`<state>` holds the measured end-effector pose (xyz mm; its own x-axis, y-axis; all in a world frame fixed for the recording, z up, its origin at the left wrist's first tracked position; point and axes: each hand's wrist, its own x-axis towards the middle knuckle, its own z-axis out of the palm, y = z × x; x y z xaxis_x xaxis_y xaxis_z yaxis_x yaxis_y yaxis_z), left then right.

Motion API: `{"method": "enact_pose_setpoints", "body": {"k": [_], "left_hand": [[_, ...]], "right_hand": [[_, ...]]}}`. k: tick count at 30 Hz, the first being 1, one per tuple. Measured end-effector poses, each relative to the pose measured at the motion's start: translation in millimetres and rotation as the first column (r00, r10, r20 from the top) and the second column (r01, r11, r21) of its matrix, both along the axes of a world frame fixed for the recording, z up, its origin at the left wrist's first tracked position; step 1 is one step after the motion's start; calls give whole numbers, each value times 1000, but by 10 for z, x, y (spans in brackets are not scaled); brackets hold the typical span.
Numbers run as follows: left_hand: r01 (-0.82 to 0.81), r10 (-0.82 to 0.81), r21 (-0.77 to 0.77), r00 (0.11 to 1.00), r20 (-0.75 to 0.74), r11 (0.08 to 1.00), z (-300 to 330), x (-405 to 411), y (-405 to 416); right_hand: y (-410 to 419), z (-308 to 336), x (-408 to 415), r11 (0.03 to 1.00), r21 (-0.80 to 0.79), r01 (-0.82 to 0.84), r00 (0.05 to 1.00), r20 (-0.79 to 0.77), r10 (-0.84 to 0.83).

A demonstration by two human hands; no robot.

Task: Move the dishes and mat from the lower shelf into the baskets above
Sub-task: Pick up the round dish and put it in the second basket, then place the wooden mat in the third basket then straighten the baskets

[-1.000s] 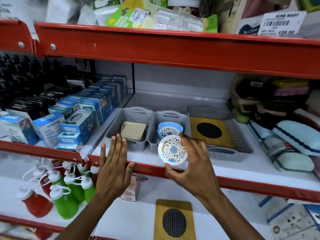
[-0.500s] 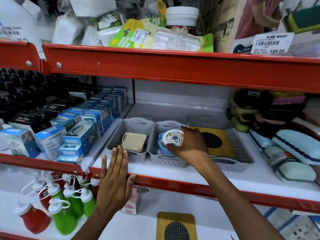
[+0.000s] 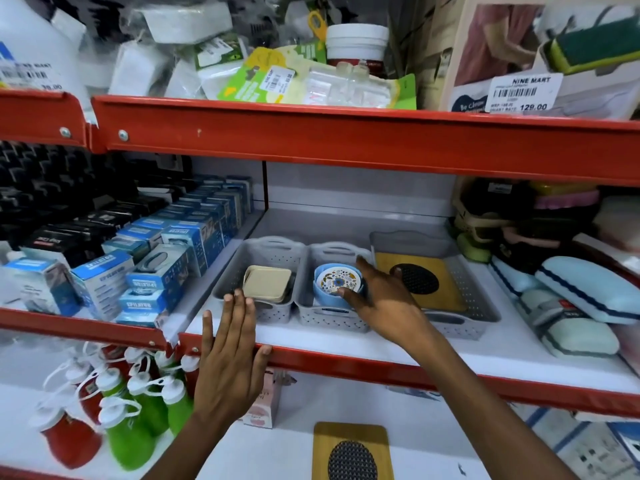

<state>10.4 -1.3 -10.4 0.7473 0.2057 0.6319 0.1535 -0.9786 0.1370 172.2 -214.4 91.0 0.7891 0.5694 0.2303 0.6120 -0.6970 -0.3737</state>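
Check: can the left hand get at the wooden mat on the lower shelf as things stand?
Probably yes. The left hand rests open on the red shelf edge, holding nothing. The wooden mat lies flat below and to its right, with nothing on it and open shelf between.

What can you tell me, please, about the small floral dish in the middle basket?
The floral dish is small, round and white, printed with a blue flower and yellow and dark leaves. It lies face up, slightly tilted, on a light blue bowl inside the middle grey perforated basket. A fingertip of the right hand touches its near rim; the hand is spread, not gripping.
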Motion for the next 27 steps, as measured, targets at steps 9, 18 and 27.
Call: {"method": "enact_pose_setpoints", "body": {"k": [9, 18, 27], "left_hand": [[176, -175, 63, 984, -23, 982, -304, -266, -422], [334, -419, -314, 871, -258, 888, -1460, -284, -974], [-131, -256, -406, 596, -761, 904, -2041, -75, -1214]], "right_hand": [[-766, -769, -655, 922, 151, -356, 800, 560, 217], [-1201, -2446, -919, 946, -179, -271, 896, 312, 316], [-1062, -2997, -956, 943, -309, 122, 886, -394, -244]]}}
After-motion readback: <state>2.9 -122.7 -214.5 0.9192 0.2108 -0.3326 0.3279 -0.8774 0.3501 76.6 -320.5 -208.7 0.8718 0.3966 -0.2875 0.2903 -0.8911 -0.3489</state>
